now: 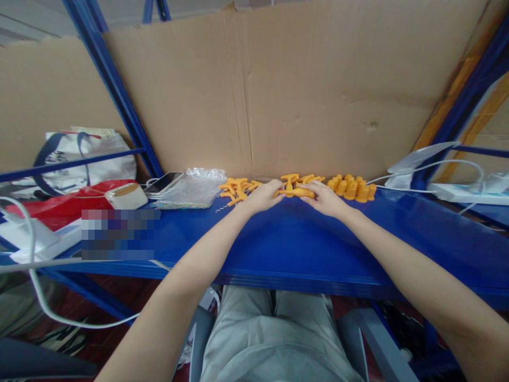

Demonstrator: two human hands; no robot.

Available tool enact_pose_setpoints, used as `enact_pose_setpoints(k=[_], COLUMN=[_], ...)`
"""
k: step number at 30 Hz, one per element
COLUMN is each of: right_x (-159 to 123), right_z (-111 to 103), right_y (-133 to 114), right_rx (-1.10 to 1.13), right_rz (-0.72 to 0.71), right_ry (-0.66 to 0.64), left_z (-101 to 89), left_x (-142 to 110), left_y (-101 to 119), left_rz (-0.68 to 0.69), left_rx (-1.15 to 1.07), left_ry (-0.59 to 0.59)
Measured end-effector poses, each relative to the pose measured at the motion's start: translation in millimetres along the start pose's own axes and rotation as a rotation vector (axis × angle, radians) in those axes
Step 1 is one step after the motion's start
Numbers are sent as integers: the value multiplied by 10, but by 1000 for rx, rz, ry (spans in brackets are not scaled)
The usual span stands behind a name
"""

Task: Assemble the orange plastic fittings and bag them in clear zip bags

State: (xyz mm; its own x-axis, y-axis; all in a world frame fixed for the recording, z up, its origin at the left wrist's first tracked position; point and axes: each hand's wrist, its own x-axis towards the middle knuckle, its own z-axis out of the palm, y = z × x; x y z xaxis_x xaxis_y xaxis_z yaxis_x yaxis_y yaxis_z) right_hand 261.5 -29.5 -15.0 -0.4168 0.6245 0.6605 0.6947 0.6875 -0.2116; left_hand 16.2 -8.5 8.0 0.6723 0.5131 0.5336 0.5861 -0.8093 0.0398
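Near the back of the blue table, my left hand (pixel 265 196) has its fingers curled at an orange plastic piece, mostly hidden by the hand. Opposite it, my right hand (pixel 325 199) closes on the end of an orange corkscrew handle (pixel 296 192) lying between both hands. Just behind them are several more orange T-shaped handles (pixel 289 178). Left of my left hand is a pile of orange corkscrews (pixel 237 190), some with their metal spirals showing. Several orange cylinder-shaped plastic pieces (pixel 360 191) stand grouped to the right of my right hand.
A tall cardboard sheet (pixel 302 90) walls off the back. To the left lie a clear plastic bag (pixel 193 188), a phone (pixel 165 183), a red bag (pixel 75 204) and a white power strip (pixel 51 241) with cables. Another white power strip (pixel 473 193) is at the right.
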Motion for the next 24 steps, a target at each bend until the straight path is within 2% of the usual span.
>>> enact_pose_setpoints(k=[5, 9, 13, 18, 24], right_x=[-5, 2, 19, 43, 34], right_z=[3, -38, -95, -117, -146], right_y=[58, 74, 5, -142, -149], right_rx=[222, 491, 630, 721, 714], right_rz=[66, 197, 334, 497, 490], right_ry=[1, -71, -67, -50, -95], left_z=[-19, -29, -57, -79, -77], left_x=[-14, -19, -10, 4, -1], left_y=[16, 17, 26, 37, 53], left_rz=[-57, -77, -62, -30, -34], left_rx=[118, 178, 222, 232, 276], left_ry=[-51, -47, -53, -25, -44])
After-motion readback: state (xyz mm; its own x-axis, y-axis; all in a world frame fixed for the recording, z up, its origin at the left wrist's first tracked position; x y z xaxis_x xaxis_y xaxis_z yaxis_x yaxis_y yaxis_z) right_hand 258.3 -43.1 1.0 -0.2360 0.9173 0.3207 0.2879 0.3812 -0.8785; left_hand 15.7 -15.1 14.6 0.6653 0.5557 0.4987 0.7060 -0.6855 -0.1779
